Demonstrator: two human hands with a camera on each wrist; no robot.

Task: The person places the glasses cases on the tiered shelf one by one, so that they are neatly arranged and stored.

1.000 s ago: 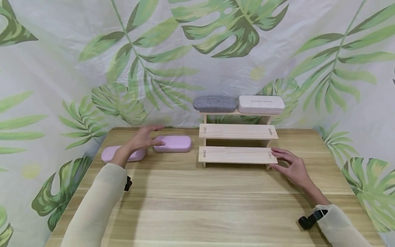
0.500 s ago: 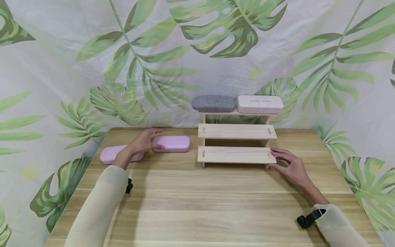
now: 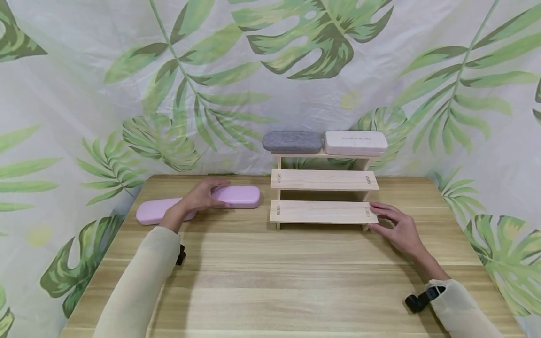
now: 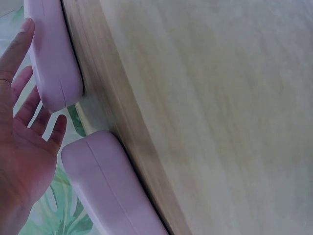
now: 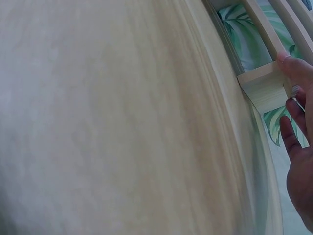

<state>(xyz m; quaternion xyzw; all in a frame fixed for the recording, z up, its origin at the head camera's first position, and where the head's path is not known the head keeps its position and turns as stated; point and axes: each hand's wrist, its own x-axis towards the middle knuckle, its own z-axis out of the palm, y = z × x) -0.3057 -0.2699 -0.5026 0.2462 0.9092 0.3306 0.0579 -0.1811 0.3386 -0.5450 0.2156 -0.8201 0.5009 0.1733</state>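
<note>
The background is filled by a leaf-printed cloth point(image 3: 198, 47), by which the worktop point(image 3: 296, 277) is bounded along its far edge at twelve o'clock and flanked at nine and three. The widest stretch of wood grain is offered at six o'clock, between the pale sleeves point(image 3: 137, 281); a narrow strip is left along the far edge at eleven. At one o'clock, room is taken up by a three-tier wooden stand point(image 3: 324, 212), its top shelf backed closely by the cloth. At two o'clock the right hand point(image 3: 399, 232) is clamped on the right end of the stand's lowest shelf, and the approach from that side is blocked by it. At ten o'clock the left hand point(image 3: 202, 195) is curled around the left end of the inner pink case point(image 3: 238, 196), thumb at the near side, fingers at the far side; the two hands are set well apart. That case is laid flat on the worktop, with a small gap left before the stand. Between eight and nine o'clock from it, the outer pink case point(image 3: 155, 211) is laid separately, partly covered by the left wrist. On the top shelf a white case point(image 3: 356, 142) is placed at three o'clock of a grey case point(image 3: 292, 142), just beside it.
</note>
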